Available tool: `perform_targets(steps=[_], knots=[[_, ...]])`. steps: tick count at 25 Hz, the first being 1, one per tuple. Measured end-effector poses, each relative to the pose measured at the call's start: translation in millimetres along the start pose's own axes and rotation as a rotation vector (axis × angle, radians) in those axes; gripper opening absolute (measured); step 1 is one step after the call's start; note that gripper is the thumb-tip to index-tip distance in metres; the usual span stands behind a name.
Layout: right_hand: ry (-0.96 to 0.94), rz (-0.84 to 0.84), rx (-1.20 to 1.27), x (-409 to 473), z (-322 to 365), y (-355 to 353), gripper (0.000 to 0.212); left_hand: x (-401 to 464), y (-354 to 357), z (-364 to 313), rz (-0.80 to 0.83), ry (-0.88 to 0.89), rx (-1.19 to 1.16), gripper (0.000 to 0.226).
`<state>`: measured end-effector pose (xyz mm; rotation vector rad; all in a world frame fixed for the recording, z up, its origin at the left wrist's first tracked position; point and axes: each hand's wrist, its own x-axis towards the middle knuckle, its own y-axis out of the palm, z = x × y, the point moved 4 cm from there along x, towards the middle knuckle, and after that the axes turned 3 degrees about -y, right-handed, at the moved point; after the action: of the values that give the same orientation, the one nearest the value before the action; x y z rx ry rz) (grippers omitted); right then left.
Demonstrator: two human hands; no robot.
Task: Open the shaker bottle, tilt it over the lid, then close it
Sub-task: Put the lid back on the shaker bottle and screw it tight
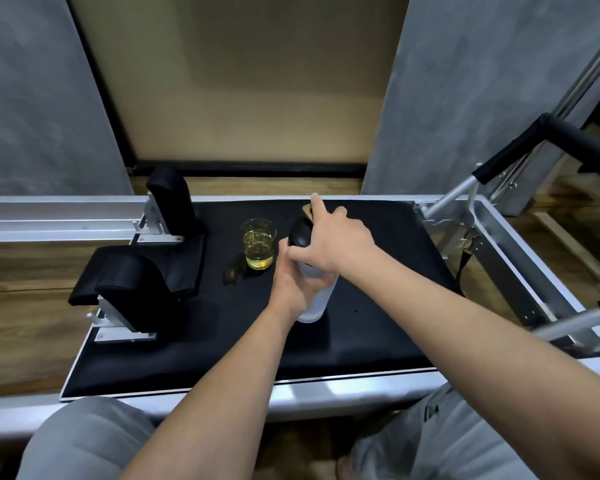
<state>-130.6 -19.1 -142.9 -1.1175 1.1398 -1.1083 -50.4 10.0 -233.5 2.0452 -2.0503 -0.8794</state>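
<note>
A single head-worn camera looks forward and steeply down from close above the black padded platform; the person's knees fill the bottom edge. Only one view, so nothing is shared.

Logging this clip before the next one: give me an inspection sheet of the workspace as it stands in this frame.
Surface: black padded platform in a metal frame; bare apart from the items below.
Job's things: shaker bottle, frosted body, upright on the pad; black lid on top.
Clutter: glass partly filled with yellow liquid, left of the bottle, apart from it; tan object behind the right hand, mostly hidden.
Hands: left hand wraps the bottle body; right hand grips the lid, index finger extended.
Cables: nothing seen.
Surroundings: black shoulder pads, wooden floor, grey wall panels, padded bar at right.
</note>
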Motion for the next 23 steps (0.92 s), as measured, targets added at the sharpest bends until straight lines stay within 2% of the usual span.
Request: perform_targets(steps=[1, 2, 3, 4, 5, 7, 8, 9, 10, 11, 13, 15, 16, 19, 21, 23], knots=[[-0.060, 0.017, -0.023, 1.4, 0.5, -3.0, 0.119, -2.0, -1.1, -2.1, 0.008, 0.012, 0.050, 0.024], [-0.159, 0.043, -0.055, 2.8, -2.4, -6.3, 0.122, -0.4, -2.8, -3.4, -0.005, 0.116, 0.166, 0.023], [-0.287, 0.063, -0.097, 4.6, -8.1, -10.8, 0.122, 5.1, -6.7, -2.2, 0.033, 0.213, 0.366, 0.054], [-0.432, 0.061, -0.161, 5.0, -14.0, -16.6, 0.121, 7.2, -10.8, -1.5, 0.036, 0.258, 0.529, 0.072], [-0.570, 0.030, -0.246, 4.4, -20.0, -20.9, 0.118, 12.2, -13.5, 3.3, 0.048, 0.257, 0.604, 0.082], [-0.747, -0.025, -0.369, 7.0, -27.2, -21.6, 0.110, 12.0, -18.8, 3.2, 0.035, 0.218, 0.632, 0.089], [-0.786, -0.025, -0.354, 8.3, -26.6, -19.2, 0.105, 15.0, -21.0, 4.6, 0.029, 0.230, 0.613, 0.090], [-0.797, -0.017, -0.300, 8.7, -24.8, -15.2, 0.101, 17.8, -24.1, 7.3, 0.009, 0.155, 0.556, 0.091], [-0.781, -0.012, -0.234, 7.6, -22.9, -11.0, 0.097, 18.1, -21.7, 4.7, 0.028, 0.143, 0.463, 0.091], [-0.754, -0.021, -0.167, 6.7, -22.7, -7.1, 0.095, 21.3, -17.8, 7.5, 0.030, 0.022, 0.198, 0.086], [-0.706, -0.066, -0.073, 3.1, -23.3, -3.7, 0.091, 22.8, -5.7, 12.1, 0.021, -0.229, -0.343, 0.062], [-0.607, -0.084, -0.033, -0.6, -21.8, -1.4, 0.089, 26.9, -3.5, 16.0, -0.095, -0.227, -0.361, 0.034], [-0.522, -0.081, -0.025, -2.6, -20.7, 0.5, 0.088, 26.2, -1.2, 17.0, -0.130, -0.222, -0.309, 0.031], [-0.260, -0.113, 0.012, -6.1, -17.0, 2.4, 0.081, 30.4, -1.7, 22.3, -0.157, -0.215, -0.251, 0.044], [-0.207, -0.123, 0.021, -8.2, -10.9, 2.1, 0.077, 26.1, -0.2, 20.7, -0.102, -0.201, -0.264, 0.046], [-0.166, -0.110, 0.004, -9.5, -5.2, 5.2, 0.074, 18.2, 3.4, 15.9, -0.021, -0.176, -0.294, 0.037]])
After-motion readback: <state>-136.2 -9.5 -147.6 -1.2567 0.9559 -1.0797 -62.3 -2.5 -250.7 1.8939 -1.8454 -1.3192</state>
